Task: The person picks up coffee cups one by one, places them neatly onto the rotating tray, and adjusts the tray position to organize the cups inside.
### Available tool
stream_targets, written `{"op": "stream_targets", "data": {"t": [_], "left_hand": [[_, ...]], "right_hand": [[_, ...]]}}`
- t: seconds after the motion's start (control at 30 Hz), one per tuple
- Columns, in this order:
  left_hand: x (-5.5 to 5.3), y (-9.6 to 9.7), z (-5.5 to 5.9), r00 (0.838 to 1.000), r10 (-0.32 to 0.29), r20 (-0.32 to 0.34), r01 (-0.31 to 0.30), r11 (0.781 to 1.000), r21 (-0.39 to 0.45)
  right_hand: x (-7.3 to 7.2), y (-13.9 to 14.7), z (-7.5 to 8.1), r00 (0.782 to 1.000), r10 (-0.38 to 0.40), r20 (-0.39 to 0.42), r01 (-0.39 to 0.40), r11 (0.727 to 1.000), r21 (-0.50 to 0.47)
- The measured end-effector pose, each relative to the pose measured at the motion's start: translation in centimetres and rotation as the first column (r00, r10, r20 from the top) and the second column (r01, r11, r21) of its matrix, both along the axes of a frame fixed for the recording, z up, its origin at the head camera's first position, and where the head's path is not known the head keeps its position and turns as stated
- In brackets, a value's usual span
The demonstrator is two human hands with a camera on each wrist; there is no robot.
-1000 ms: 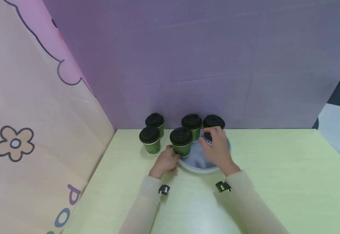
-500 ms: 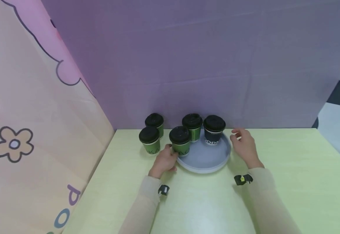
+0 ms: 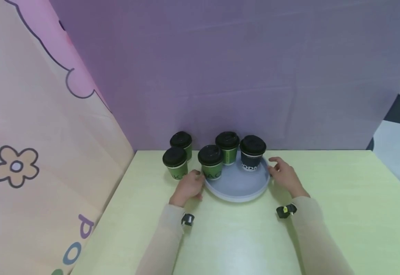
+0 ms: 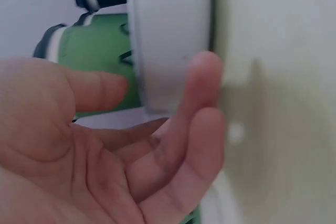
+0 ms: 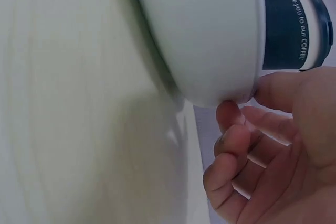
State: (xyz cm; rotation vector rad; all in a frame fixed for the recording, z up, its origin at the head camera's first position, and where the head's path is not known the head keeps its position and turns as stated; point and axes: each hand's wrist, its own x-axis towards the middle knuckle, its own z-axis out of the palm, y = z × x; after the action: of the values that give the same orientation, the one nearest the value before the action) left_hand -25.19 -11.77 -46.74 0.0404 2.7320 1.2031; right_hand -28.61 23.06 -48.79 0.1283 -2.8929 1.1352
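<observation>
A round grey tray point(image 3: 241, 187) with a raised white wall lies on the table. Standing on it are a front green paper cup point(image 3: 212, 172), a rear green cup point(image 3: 229, 156) and a dark navy cup point(image 3: 250, 162), all with black lids. My left hand point(image 3: 188, 187) holds the tray's left edge, thumb by the rim near the front green cup and fingers low along the outer wall point(image 4: 168, 51). At the right edge, my right hand point(image 3: 287, 176) pinches the rim between thumb point(image 5: 278, 90) and index fingertip, its other fingers curled below.
Two more lidded green cups stand on the table left of the tray, one in front point(image 3: 175, 164) and one behind point(image 3: 182, 143). A purple backdrop point(image 3: 220, 76) rises along the table's rear edge. A printed cloth point(image 3: 48, 126) borders the left side.
My right hand has left the navy cup, swung right and come to the tray's right rim. The left hand has shifted slightly left, and the tray with its cups has slid slightly left.
</observation>
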Motion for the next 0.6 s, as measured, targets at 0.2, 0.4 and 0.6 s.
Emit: {"op": "stream_targets", "data": {"t": [0.2, 0.4, 0.6], "left_hand": [[0.1, -1.5, 1.8, 0.999, -0.022, -0.028, 0.025, 0.995, 0.100], [0.1, -3.0, 3.5, 0.988, -0.004, -0.153, 0.028, 0.988, 0.152], [0.1, -4.0, 4.3, 0.913, 0.086, -0.398, 0.040, 0.954, 0.297]], "right_hand": [[-0.4, 0.1, -0.6, 1.000, 0.006, 0.013, -0.006, 1.000, -0.018], [-0.3, -0.1, -0.8, 0.996, 0.022, 0.092, -0.014, 0.996, -0.085], [-0.6, 0.3, -1.5, 0.989, 0.045, 0.139, -0.021, 0.986, -0.167]]}}
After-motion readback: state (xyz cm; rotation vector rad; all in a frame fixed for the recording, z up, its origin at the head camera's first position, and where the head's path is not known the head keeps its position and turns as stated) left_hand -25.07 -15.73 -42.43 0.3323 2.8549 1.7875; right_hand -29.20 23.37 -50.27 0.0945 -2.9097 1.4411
